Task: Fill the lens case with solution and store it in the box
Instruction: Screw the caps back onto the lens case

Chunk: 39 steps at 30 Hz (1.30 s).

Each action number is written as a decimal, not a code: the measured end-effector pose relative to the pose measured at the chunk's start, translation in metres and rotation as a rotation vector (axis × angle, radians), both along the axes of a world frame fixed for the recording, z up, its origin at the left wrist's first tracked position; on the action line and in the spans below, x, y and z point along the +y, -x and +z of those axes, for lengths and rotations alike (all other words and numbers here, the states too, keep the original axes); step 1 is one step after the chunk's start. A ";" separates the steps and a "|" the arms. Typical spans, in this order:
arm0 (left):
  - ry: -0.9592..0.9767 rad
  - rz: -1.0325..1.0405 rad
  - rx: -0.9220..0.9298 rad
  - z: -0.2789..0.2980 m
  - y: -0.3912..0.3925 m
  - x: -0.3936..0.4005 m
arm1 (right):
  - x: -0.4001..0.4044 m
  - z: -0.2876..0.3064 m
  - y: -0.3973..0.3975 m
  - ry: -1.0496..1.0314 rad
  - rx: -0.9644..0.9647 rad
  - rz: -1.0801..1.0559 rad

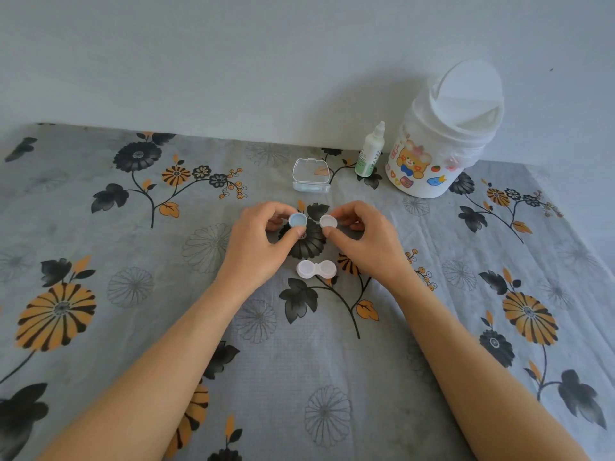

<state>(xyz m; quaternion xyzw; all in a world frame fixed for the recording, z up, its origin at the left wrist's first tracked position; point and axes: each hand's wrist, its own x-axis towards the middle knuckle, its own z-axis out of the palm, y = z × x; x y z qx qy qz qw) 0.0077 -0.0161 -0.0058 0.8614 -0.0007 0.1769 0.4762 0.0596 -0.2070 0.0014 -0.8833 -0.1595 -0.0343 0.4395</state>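
I pinch the blue cap (298, 220) in my left hand (263, 242) and the white cap (328, 221) in my right hand (366, 241), both lifted clear so the lens case (316, 269) lies uncovered at six o'clock below them. The solution bottle (370, 152) waits at one o'clock, and the little box (311, 176) sits open at twelve, ready to take the case.

Plastic things on a soft cloth

Your lens case (316, 268) is smooth, milky plastic, like the two caps. The little box (311, 176) is clear, shiny plastic. The solution bottle (370, 154) and the white bin (442, 138) look like smooth plastic too. The flowery tablecloth (133, 294) is matt woven cloth.
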 end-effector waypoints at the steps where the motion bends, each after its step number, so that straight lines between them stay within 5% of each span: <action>1: 0.076 0.002 0.004 0.001 0.001 0.000 | -0.001 0.001 0.000 -0.055 0.033 -0.005; 10: 0.627 -0.069 0.072 0.008 0.002 0.009 | -0.010 0.017 0.000 -0.430 0.228 0.079; 19: 0.943 -0.165 0.093 0.011 0.004 0.009 | -0.017 0.014 0.014 -0.505 0.308 0.151; 31: 0.523 -0.105 0.135 0.025 0.005 0.015 | -0.025 0.017 0.031 -0.286 0.164 0.193; 39: -0.020 -0.186 0.117 0.023 0.026 0.020 | -0.026 0.013 0.041 -0.065 0.029 0.195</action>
